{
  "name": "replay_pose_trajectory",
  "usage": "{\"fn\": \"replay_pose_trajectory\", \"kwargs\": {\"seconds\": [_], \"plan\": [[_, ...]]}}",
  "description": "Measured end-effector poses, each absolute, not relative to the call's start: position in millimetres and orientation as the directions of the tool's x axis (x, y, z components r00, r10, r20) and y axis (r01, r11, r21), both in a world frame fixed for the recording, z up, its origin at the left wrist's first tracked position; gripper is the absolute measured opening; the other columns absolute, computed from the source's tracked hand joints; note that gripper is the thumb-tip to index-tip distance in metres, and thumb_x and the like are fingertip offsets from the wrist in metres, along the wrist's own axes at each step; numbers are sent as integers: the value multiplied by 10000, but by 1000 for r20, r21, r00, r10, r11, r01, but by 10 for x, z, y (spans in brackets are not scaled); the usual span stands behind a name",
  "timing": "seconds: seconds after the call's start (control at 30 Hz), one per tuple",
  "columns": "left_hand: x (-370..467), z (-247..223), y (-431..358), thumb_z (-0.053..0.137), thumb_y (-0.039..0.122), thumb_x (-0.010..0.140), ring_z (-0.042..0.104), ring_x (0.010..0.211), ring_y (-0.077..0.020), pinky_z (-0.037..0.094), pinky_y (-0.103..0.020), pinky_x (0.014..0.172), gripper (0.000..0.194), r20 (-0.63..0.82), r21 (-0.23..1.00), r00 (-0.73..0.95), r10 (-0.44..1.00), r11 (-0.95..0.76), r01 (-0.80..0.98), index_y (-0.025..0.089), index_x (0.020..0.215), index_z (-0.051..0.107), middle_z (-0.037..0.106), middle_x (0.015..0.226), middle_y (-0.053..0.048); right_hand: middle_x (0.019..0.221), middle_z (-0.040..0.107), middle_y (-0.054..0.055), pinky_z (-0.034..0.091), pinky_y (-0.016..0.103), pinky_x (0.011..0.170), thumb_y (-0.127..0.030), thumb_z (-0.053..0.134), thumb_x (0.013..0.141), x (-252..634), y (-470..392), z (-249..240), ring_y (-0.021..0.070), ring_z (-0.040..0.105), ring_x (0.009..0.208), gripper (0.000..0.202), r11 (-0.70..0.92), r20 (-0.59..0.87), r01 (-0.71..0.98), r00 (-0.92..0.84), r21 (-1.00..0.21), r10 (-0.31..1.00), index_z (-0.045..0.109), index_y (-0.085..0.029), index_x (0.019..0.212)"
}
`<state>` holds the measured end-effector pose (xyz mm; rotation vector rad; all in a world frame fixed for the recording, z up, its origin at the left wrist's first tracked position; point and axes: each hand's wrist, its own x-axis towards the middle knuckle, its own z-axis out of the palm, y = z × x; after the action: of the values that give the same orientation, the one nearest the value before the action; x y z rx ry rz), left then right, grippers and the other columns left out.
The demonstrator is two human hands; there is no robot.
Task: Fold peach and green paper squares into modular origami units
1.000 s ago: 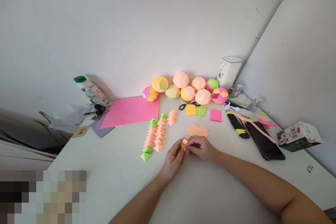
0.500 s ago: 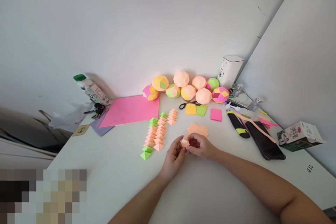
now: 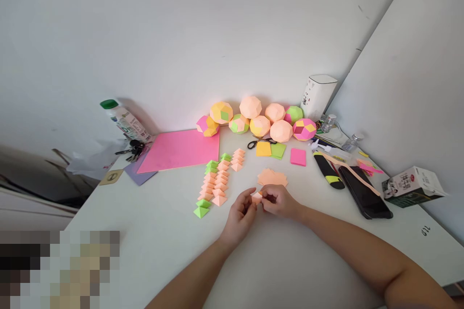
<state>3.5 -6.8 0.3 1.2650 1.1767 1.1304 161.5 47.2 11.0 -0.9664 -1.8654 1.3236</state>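
Note:
Between my two hands is a small peach folded paper piece [image 3: 257, 198]. My left hand [image 3: 240, 212] pinches its left side, and my right hand [image 3: 279, 200] pinches its right side with bent fingers. Just beyond my right hand lies a spread pile of peach paper sheets [image 3: 272, 177]. To the left of my left hand stand rows of folded paper pyramids, peach ones [image 3: 220, 199] and green ones [image 3: 201, 211]. Farther back are an orange paper stack [image 3: 263, 148], a green one [image 3: 278, 150] and a pink one [image 3: 297, 156], with black scissors [image 3: 252, 145] behind them.
Several faceted paper balls [image 3: 250, 107] line the wall. A pink board [image 3: 181, 149] and a bottle [image 3: 125, 118] are at left. On the right lie a utility knife [image 3: 328, 170], a phone [image 3: 366, 193], a milk carton [image 3: 413, 186] and a white container [image 3: 319, 94].
Both hands stay at nearly the same spot, and the peach piece has turned slightly between the fingers. The view has shifted a little.

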Motion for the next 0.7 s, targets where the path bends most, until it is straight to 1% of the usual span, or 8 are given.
{"fn": "replay_pose_trajectory", "kwargs": {"seconds": [0.1,0.17,0.27,0.33,0.4,0.53,0.6,0.7], "plan": [[32,23,-75,510,354,830,341,566,-94,314,-220,539,363,-28,1000,65,997,27,14,204,1160,496,354,648,48,639,490,-11,385,220,438,-137,509,681,1614,469,123,102,524,479,85,201,86,174,-513,-964,854,477,-159,606],[27,29,-79,510,359,831,335,561,-92,306,-217,528,366,-53,999,56,997,53,1,205,1162,492,364,656,46,652,507,-6,397,220,438,-138,499,691,1624,472,134,107,547,481,66,161,63,146,-519,-976,852,488,-157,628],[18,26,-80,496,380,838,346,551,-90,305,-216,511,375,-92,995,40,995,94,-34,213,1174,476,398,681,38,616,540,-8,427,228,470,-135,466,731,1647,476,150,108,548,487,53,69,-2,111,-538,-991,843,508,-158,709],[16,23,-77,492,392,841,349,544,-88,309,-216,507,384,-94,995,48,994,96,-40,216,1181,470,405,683,38,590,550,-17,429,225,482,-139,469,756,1657,478,153,111,542,502,52,38,-25,100,-565,-994,825,508,-163,781],[19,25,-75,502,394,837,351,547,-87,317,-215,514,388,-72,997,59,996,73,-25,212,1179,478,399,671,42,605,549,-20,417,215,481,-162,510,769,1658,479,144,116,549,532,46,59,-16,108,-588,-992,808,506,-167,815],[29,43,-73,526,387,827,379,558,-85,337,-211,528,374,-40,999,55,998,41,-11,208,1154,497,407,665,45,673,534,-7,418,223,513,-232,550,796,1641,481,112,118,552,577,80,155,35,145,-613,-977,789,532,-158,770],[29,52,-73,528,391,829,389,545,-80,339,-207,512,374,-56,998,37,998,57,-24,208,1153,490,425,676,42,688,525,-6,410,221,508,-254,532,816,1635,479,103,111,540,571,109,151,31,139,-626,-979,779,536,-159,762],[22,59,-72,534,392,826,392,520,-70,337,-201,486,366,-69,996,13,998,69,-58,210,1140,485,440,692,40,629,491,-25,360,203,457,-272,535,815,1637,475,98,88,469,506,140,128,7,146,-633,-981,774,519,-161,732]]}}
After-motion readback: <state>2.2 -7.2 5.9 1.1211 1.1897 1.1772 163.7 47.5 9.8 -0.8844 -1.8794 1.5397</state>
